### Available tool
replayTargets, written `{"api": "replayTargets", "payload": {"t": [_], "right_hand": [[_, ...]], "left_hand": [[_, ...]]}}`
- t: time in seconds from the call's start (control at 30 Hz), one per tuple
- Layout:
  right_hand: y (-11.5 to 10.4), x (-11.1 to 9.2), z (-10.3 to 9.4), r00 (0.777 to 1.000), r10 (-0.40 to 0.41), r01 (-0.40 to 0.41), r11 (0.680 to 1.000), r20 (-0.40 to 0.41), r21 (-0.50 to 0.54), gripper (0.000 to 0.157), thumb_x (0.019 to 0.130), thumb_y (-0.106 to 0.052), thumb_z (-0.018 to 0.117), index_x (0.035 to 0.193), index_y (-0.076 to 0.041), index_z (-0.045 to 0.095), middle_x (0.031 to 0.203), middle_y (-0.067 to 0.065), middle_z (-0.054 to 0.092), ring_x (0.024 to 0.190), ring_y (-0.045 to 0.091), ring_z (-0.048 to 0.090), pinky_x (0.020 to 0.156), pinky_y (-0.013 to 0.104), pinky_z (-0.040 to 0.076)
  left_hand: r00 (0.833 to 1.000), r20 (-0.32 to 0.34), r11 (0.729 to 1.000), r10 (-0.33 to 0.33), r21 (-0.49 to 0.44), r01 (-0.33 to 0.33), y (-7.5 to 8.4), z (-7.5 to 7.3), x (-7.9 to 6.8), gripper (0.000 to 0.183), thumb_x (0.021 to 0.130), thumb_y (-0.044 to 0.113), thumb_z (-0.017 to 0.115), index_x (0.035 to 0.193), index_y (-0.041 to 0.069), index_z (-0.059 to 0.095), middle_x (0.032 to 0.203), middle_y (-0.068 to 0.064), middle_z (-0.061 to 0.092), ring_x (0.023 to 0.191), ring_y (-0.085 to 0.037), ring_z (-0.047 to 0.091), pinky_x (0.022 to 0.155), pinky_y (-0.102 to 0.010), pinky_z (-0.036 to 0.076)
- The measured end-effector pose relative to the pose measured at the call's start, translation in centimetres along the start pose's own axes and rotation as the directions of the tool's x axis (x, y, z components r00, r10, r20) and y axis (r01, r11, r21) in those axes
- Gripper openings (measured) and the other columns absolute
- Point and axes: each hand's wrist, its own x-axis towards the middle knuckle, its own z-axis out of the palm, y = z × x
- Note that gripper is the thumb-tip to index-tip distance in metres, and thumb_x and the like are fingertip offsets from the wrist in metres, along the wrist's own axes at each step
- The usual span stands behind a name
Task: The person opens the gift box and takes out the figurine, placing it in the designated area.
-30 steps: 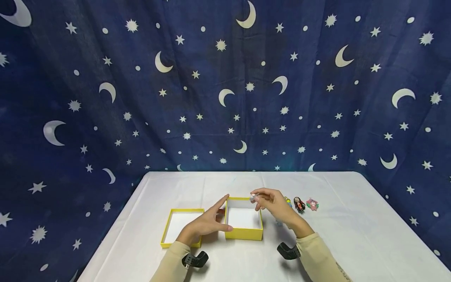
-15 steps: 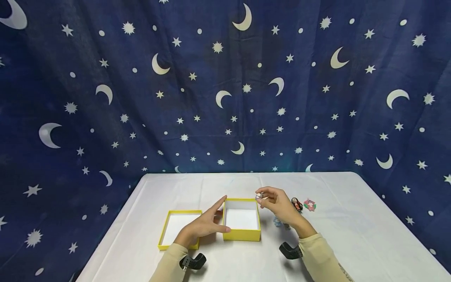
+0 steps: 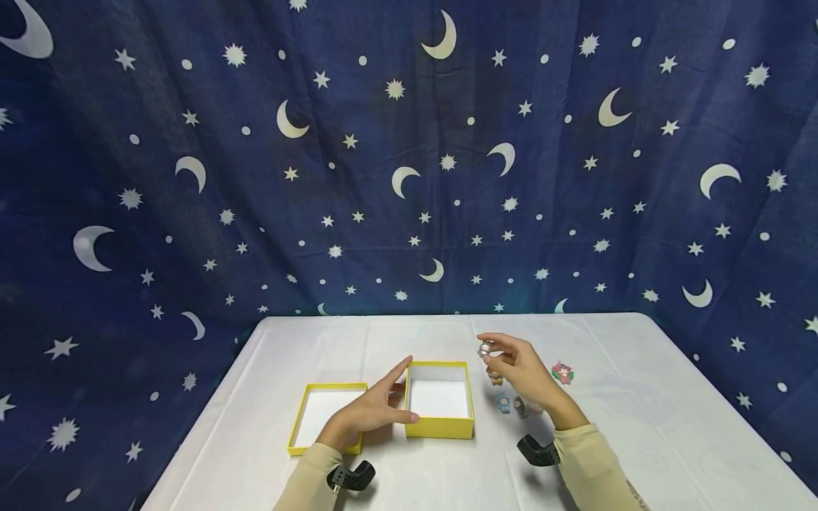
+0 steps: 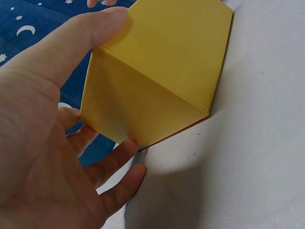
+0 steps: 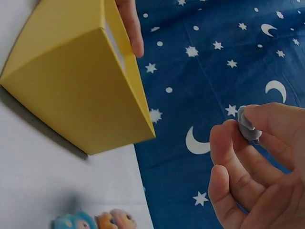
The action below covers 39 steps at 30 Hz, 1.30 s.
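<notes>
An open yellow box (image 3: 439, 428) with a white inside stands at the middle of the table. My left hand (image 3: 373, 408) holds its left side, thumb at the front and index finger reaching to the back corner; the left wrist view shows the other fingertips against the yellow wall (image 4: 138, 105). Up to the right of the box, my right hand (image 3: 520, 369) pinches a small grey figurine (image 3: 485, 348) between thumb and fingers. In the right wrist view the figurine (image 5: 247, 126) appears from behind, raised off the table.
A yellow box lid (image 3: 295, 426) lies inside-up left of the box. Small figurines are right of it: a blue one (image 3: 503, 404), a dark one (image 3: 520, 407), an orange one (image 3: 495, 380) and a pink one (image 3: 562, 372). A starry blue curtain (image 3: 358, 177) hangs behind.
My right hand has moved rightward from above the box's right rim with the grey figurine in its fingers, uncovering some figurines and covering others. My left hand stays on the box.
</notes>
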Motion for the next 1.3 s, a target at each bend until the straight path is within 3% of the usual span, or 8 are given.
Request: {"api": "replayTargets", "payload": {"t": [0.2,0.37,0.5,0.73,0.97,1.3], "right_hand": [[0.3,-0.1,-1.1,0.998,-0.052,0.052,0.999,-0.021,-0.003,0.044,0.096,0.002,0.061,0.138,0.009,0.052,0.117,0.038,0.062,0.073,0.005,0.069,0.069,0.022,0.058],[0.0,-0.3,-2.0,0.999,-0.027,0.027,1.000,-0.026,0.005,0.046,0.096,0.000,0.063,0.139,0.008,0.049,0.122,0.036,0.063,0.080,0.005,0.070,0.075,0.021,0.058],[-0.2,-0.4,-2.5,0.999,-0.023,0.023,1.000,-0.024,0.000,0.044,0.096,0.001,0.062,0.137,0.009,0.049,0.121,0.037,0.063,0.081,0.004,0.070,0.076,0.024,0.059],[-0.5,-0.8,-3.6,0.999,-0.036,0.031,0.994,-0.038,-0.106,0.041,0.097,-0.002,0.062,0.136,0.005,0.054,0.120,0.033,0.065,0.078,0.006,0.068,0.068,0.026,0.057],[-0.3,-1.1,-4.5,0.998,-0.060,0.060,0.988,0.002,-0.142,0.038,0.096,0.001,0.061,0.133,0.007,0.057,0.119,0.033,0.064,0.079,0.003,0.067,0.067,0.024,0.054],[-0.4,-1.4,-5.5,0.999,0.038,-0.032,0.983,0.032,-0.179,0.040,0.096,-0.001,0.062,0.135,0.003,0.057,0.123,0.031,0.065,0.071,0.007,0.062,0.054,0.026,0.050]], "left_hand": [[1.000,0.006,1.000,0.001,0.002,-0.001,-0.1,0.0,0.0,0.110,0.079,0.036,0.087,0.160,0.047,0.015,0.159,-0.011,0.035,0.136,-0.033,0.045,0.115,-0.063,0.033],[1.000,0.002,1.000,0.004,0.007,-0.004,-0.1,-0.1,0.0,0.109,0.078,0.036,0.087,0.158,0.052,0.015,0.163,-0.009,0.031,0.137,-0.033,0.045,0.116,-0.064,0.030],[1.000,0.004,1.000,0.002,0.004,-0.002,0.0,0.0,0.0,0.110,0.078,0.036,0.087,0.159,0.049,0.014,0.162,-0.010,0.034,0.135,-0.032,0.048,0.115,-0.063,0.032],[1.000,0.007,1.000,0.000,0.009,0.000,0.0,0.0,0.0,0.110,0.078,0.036,0.087,0.159,0.050,0.014,0.159,-0.010,0.037,0.132,-0.031,0.048,0.115,-0.062,0.033],[1.000,0.009,1.000,0.001,0.012,-0.001,0.0,-0.1,0.0,0.110,0.079,0.037,0.087,0.160,0.048,0.013,0.165,-0.006,0.028,0.137,-0.032,0.045,0.117,-0.061,0.032],[1.000,0.015,1.000,0.006,0.006,-0.007,0.0,-0.1,0.0,0.110,0.080,0.037,0.086,0.160,0.048,0.012,0.164,-0.009,0.030,0.138,-0.032,0.045,0.118,-0.060,0.032]]}}
